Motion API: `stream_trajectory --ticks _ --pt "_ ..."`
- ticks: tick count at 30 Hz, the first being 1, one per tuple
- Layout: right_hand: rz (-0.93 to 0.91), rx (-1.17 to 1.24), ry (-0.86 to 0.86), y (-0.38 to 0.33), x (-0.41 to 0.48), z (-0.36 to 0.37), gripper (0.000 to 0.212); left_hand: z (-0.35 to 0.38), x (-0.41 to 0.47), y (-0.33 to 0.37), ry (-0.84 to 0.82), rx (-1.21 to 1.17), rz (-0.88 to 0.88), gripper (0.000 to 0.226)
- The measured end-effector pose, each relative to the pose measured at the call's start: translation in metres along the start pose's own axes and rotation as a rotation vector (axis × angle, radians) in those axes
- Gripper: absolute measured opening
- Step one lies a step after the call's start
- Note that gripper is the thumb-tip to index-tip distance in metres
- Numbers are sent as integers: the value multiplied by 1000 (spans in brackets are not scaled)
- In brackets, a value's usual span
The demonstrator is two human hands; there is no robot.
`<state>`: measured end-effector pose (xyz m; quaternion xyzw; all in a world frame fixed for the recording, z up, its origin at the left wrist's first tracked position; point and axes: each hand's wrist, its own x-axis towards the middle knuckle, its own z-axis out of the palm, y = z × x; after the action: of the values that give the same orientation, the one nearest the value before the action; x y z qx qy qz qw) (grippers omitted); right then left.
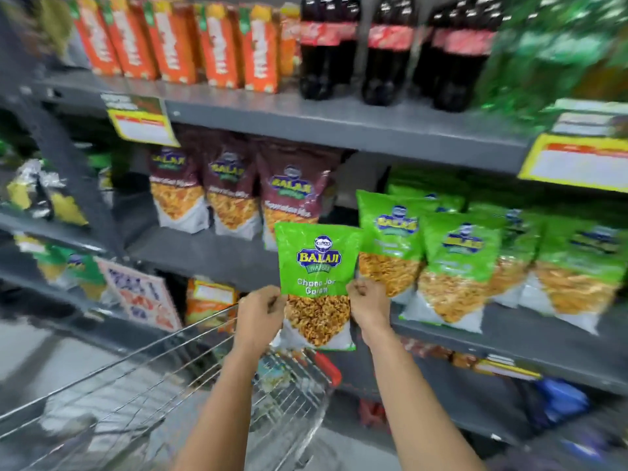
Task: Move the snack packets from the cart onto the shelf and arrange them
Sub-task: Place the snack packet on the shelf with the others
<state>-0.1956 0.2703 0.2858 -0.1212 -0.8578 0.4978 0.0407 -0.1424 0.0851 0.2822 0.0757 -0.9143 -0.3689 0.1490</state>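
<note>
Green packet [317, 266] hangs upright above the cart [190, 379], just off the shelf [217, 256] front edge, left hand [261, 309] and right hand [368, 305] each pinching a side. Matching packets [455, 266] already line the shelf; more seem left in the cart.

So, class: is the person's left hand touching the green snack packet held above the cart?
Touching. The head view shows the left hand pinching the green snack packet's left edge.

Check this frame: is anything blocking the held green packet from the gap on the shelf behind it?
Nothing visible does. The green packet, pinched by the left hand and right hand, faces an open gap between the maroon packets and the green row.
</note>
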Motion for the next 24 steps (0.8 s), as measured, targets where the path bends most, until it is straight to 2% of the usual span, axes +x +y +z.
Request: stream_trajectory --ticks 4,11,18,24 --pt "43 -8 185 24 17 -80 18 42 6 73 -17 -43 167 17" --pt "125 -83 421 72 39 -211 20 127 -7 192 -187 -220 280 22" --pt "117 -36 480 93 80 -292 20 187 -3 267 -244 -250 213 21" --pt "144 -87 436 110 109 -309 25 215 7 286 -297 -190 154 15"
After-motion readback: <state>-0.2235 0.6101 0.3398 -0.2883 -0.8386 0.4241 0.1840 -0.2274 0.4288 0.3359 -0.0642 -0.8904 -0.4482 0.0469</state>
